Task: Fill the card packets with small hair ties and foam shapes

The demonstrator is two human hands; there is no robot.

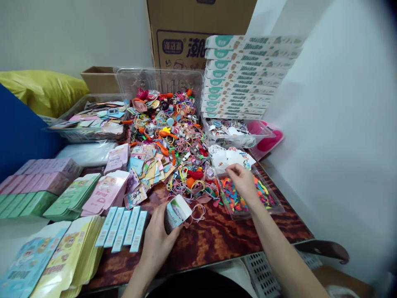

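The small light-blue box (175, 215) is at the near middle of the table (201, 248), held in the person's left hand (157, 238), fingers and thumb around its sides. Its white end flap is up, so I'd call that one unfinished; I can't see what's inside. Left of that hand, five slim blue boxes (123, 229) lie side by side, apparently closed.

The right hand (243, 182) is well off to the box's right and farther away, over the clear tray of bright little pieces (276, 212). Its thumb and forefinger are drawn narrow beside the white paper cutouts (228, 158); whether they pinch anything, I can't tell.

Beyond the box spreads a big heap of hair ties and trinkets (182, 140), with small cards (155, 169) at its left. Plenty of flat yellow cartons (66, 256) are stacked at near left, apparently unused, with flat green cartons (72, 194) and pink ones farther back. Long white cartons (242, 78) rise at far right.
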